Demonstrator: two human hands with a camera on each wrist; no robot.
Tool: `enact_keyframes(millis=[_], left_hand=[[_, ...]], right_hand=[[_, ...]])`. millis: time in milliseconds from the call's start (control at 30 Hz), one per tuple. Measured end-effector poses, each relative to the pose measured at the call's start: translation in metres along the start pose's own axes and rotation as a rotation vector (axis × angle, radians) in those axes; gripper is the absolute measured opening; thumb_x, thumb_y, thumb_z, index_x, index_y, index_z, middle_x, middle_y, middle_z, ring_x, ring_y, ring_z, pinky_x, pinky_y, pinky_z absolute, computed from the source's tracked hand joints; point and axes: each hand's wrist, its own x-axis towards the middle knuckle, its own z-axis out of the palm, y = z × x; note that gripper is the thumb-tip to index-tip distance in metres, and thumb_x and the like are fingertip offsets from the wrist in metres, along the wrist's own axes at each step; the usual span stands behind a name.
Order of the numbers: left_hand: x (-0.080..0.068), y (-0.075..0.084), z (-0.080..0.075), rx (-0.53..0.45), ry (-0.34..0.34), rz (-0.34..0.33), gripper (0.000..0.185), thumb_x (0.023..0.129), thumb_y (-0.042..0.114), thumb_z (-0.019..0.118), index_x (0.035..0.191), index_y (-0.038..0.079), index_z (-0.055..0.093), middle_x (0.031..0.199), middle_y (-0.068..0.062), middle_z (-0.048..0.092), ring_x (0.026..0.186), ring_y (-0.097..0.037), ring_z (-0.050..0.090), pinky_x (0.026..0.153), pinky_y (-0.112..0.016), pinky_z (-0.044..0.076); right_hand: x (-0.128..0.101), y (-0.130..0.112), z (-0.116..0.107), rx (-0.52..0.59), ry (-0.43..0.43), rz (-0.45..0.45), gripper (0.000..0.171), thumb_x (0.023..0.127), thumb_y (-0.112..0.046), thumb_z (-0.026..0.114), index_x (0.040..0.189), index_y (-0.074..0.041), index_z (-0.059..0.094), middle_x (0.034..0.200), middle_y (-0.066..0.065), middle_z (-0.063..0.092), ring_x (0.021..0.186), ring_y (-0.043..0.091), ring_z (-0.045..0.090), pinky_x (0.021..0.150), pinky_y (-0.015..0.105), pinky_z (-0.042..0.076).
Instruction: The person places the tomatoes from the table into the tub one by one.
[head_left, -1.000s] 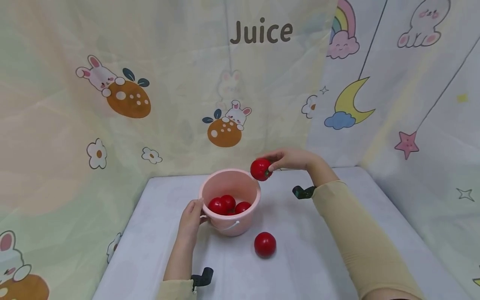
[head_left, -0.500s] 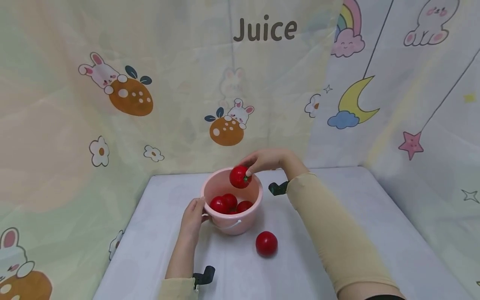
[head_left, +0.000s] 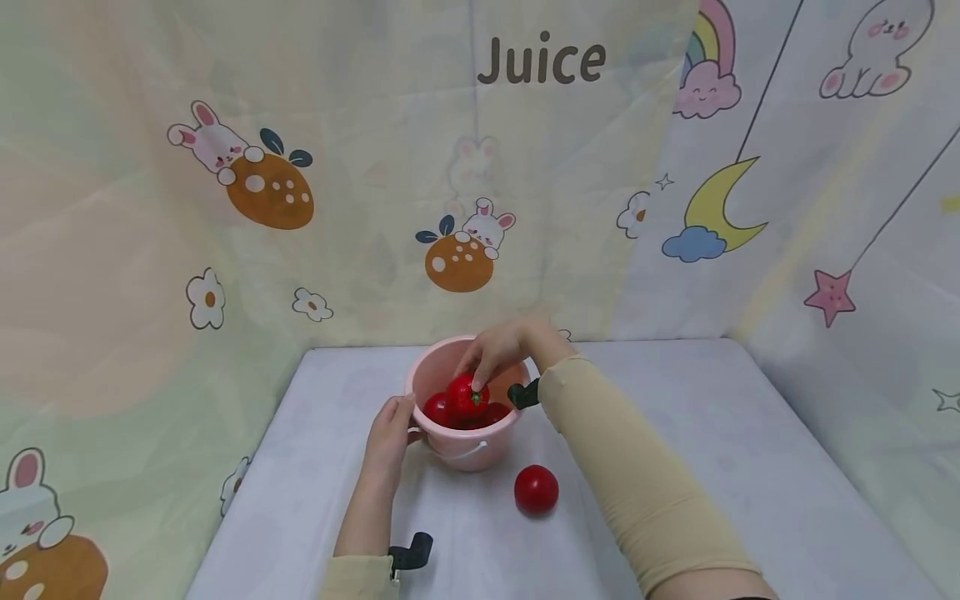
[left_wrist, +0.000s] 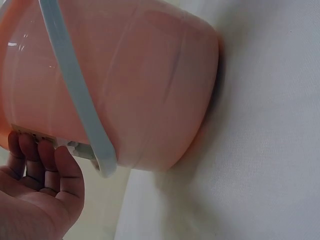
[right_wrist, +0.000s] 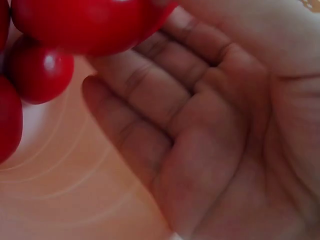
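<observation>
A pink bucket (head_left: 467, 460) stands on the white table with several red tomatoes (head_left: 437, 411) inside. At its left rim my left hand (head_left: 388, 433) grips the bucket, thumb on top and curled fingers (left_wrist: 47, 155) against the outer wall in the left wrist view. My right hand (head_left: 504, 350) reaches down inside the bucket and pinches a glossy red tomato (head_left: 459, 398) by its top, the green stem showing. This tomato overlaps the others in the head view. Beside them, the right wrist view shows a smaller round red fruit (right_wrist: 42, 70).
One more red tomato (head_left: 536, 490) lies on the white table (head_left: 637, 567), in front and to the right of the bucket. The bucket's pale handle (left_wrist: 80, 95) hangs down its near side. A patterned cloth backdrop (head_left: 360, 208) rises behind and at both sides.
My right hand has carried the tomato leftward from beyond the bucket's right rim, over the opening and down inside. My left hand has kept its grip on the rim.
</observation>
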Motion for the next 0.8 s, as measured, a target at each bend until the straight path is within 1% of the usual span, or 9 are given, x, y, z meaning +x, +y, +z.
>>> enact_keyframes(millis=[67,133,233,367,433,567,667,800], left_hand=[[0.000,0.000,0.000,-0.002,-0.002,0.000,0.047,0.098,0.053,0.049,0.114,0.010,0.060,0.118,-0.008,0.066,0.106,-0.023,0.059,0.093,-0.036,0.054],[0.000,0.001,0.000,0.005,-0.001,-0.003,0.047,0.098,0.054,0.049,0.114,0.011,0.060,0.118,-0.006,0.066,0.107,-0.022,0.060,0.094,-0.037,0.054],[-0.001,0.002,0.000,0.008,0.002,-0.014,0.046,0.098,0.053,0.050,0.114,0.012,0.060,0.118,-0.005,0.066,0.107,-0.022,0.060,0.094,-0.037,0.054],[0.000,0.003,0.000,0.016,-0.001,-0.018,0.045,0.097,0.054,0.050,0.114,0.013,0.060,0.118,-0.005,0.066,0.108,-0.022,0.060,0.095,-0.037,0.054],[0.000,0.003,0.001,0.020,-0.001,-0.019,0.046,0.097,0.055,0.050,0.114,0.013,0.060,0.119,-0.005,0.066,0.108,-0.022,0.060,0.096,-0.037,0.054],[0.000,0.003,0.001,0.027,0.002,-0.010,0.047,0.098,0.055,0.049,0.113,0.011,0.060,0.119,-0.006,0.066,0.107,-0.022,0.060,0.095,-0.038,0.054],[0.000,0.003,0.001,0.025,0.002,0.000,0.047,0.099,0.053,0.048,0.112,0.010,0.060,0.118,-0.008,0.066,0.106,-0.023,0.060,0.094,-0.037,0.054],[-0.002,0.003,0.001,0.030,0.003,-0.004,0.046,0.099,0.052,0.048,0.112,0.009,0.059,0.117,-0.008,0.066,0.106,-0.022,0.060,0.091,-0.035,0.055]], right_hand=[[0.004,0.001,0.002,0.001,-0.002,0.032,0.042,0.077,-0.018,0.084,0.116,-0.026,0.072,0.121,0.001,0.067,0.119,0.026,0.057,0.101,0.052,0.050],[0.008,0.002,0.003,0.013,-0.022,0.060,0.041,0.076,-0.018,0.085,0.115,-0.026,0.073,0.121,0.002,0.066,0.121,0.026,0.056,0.102,0.054,0.049],[0.012,0.003,0.004,0.043,-0.049,0.097,0.040,0.076,-0.016,0.085,0.113,-0.023,0.074,0.123,0.004,0.066,0.122,0.027,0.054,0.103,0.055,0.048],[0.015,0.004,0.005,0.064,-0.064,0.130,0.038,0.077,-0.013,0.083,0.112,-0.022,0.074,0.123,0.004,0.066,0.122,0.027,0.055,0.104,0.053,0.047],[0.016,0.004,0.005,0.071,-0.077,0.126,0.037,0.080,-0.011,0.081,0.115,-0.020,0.074,0.123,0.004,0.067,0.121,0.028,0.057,0.105,0.052,0.047],[0.015,0.005,0.006,0.058,-0.106,0.086,0.036,0.086,-0.010,0.074,0.121,-0.016,0.071,0.125,0.002,0.068,0.121,0.025,0.058,0.103,0.048,0.050],[0.014,0.006,0.006,0.047,-0.102,0.065,0.036,0.087,-0.010,0.073,0.123,-0.016,0.070,0.126,0.001,0.068,0.122,0.023,0.058,0.098,0.043,0.054],[0.014,0.008,0.006,0.051,-0.095,0.042,0.038,0.088,-0.010,0.072,0.124,-0.016,0.069,0.128,0.003,0.067,0.123,0.023,0.057,0.096,0.042,0.055]])
